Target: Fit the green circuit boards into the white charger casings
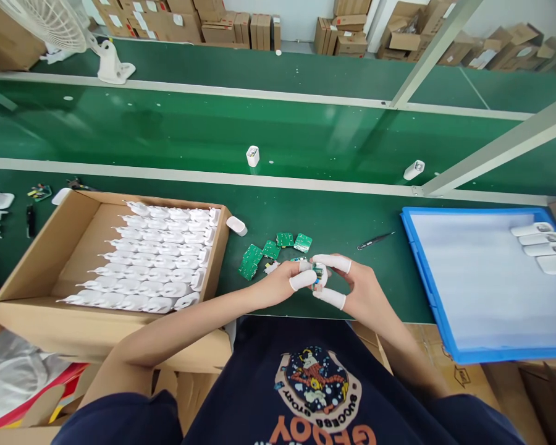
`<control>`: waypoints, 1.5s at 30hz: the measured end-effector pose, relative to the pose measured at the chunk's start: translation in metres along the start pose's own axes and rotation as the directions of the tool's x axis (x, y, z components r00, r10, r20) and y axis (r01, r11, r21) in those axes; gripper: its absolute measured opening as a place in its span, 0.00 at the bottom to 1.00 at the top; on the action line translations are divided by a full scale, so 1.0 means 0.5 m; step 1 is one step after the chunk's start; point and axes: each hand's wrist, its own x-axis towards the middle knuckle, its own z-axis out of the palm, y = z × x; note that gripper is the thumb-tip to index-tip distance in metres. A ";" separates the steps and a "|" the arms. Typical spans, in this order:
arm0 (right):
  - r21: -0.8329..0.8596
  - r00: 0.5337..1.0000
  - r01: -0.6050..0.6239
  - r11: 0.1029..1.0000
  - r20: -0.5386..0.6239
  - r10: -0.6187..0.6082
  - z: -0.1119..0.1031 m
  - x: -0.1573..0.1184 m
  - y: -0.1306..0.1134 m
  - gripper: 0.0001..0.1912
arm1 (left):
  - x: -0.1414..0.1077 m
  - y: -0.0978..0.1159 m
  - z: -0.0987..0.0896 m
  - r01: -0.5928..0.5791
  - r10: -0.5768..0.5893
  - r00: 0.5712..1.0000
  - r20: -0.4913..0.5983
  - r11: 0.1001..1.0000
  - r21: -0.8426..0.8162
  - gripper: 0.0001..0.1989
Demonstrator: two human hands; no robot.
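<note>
Navy T-shirt (231,395) with a printed round patch sits closest, bottom center. Just past it, over the front edge of the green bench (338,216), both hands are busy together. Left hand (280,285): thumb and forefinger narrow, pinching a small circuit board (316,272) with a blue component. Right hand (362,285): thumb and forefinger curved wider, holding a white piece (324,277) from either side, right against the board. Exact fit between the two: can't tell, my fingertips cover it. White finger cots (332,298) on both thumbs and forefingers.

Green boards (250,262) lie loose just beyond my left hand, several in a loose arc. Black pointed tool (374,241) on the bench, beyond my right hand.

Left: open cardboard box (76,247), rows of white housings (160,247) filling its right part. White oval part (236,226) just outside its right wall. Right: blue-rimmed tray (424,278), four white pieces (550,248) lined up near its far right corner.

Further back: two small white casings, one upright (252,157), one tilted (414,170); white fan (113,65) far left; stacked cartons (259,31) behind.
</note>
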 end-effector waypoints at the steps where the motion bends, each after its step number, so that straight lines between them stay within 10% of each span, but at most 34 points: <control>1: 0.031 1.000 -0.015 0.999 0.016 0.015 -0.004 -0.003 0.003 0.20 | 0.001 -0.001 0.000 0.005 -0.006 1.000 0.017 1.000 0.013 0.28; 15: -0.321 0.907 0.301 0.898 -0.195 -0.373 0.014 -0.030 0.005 0.22 | 0.003 -0.013 -0.002 0.037 -0.028 0.979 0.202 0.998 -0.044 0.30; 26: 0.107 0.987 0.095 0.990 0.117 -0.108 -0.032 -0.028 0.008 0.21 | 0.000 -0.022 -0.002 0.014 0.000 0.963 0.271 0.999 -0.049 0.29; 38: 0.393 0.996 0.031 0.919 0.066 -0.062 -0.016 -0.036 0.031 0.18 | 0.001 -0.023 -0.002 0.048 -0.013 0.941 0.338 0.994 -0.096 0.28; 45: 0.060 0.958 0.256 0.965 -0.150 -0.245 -0.003 -0.046 0.008 0.23 | -0.001 -0.015 -0.003 0.009 0.014 0.960 0.281 0.997 -0.080 0.27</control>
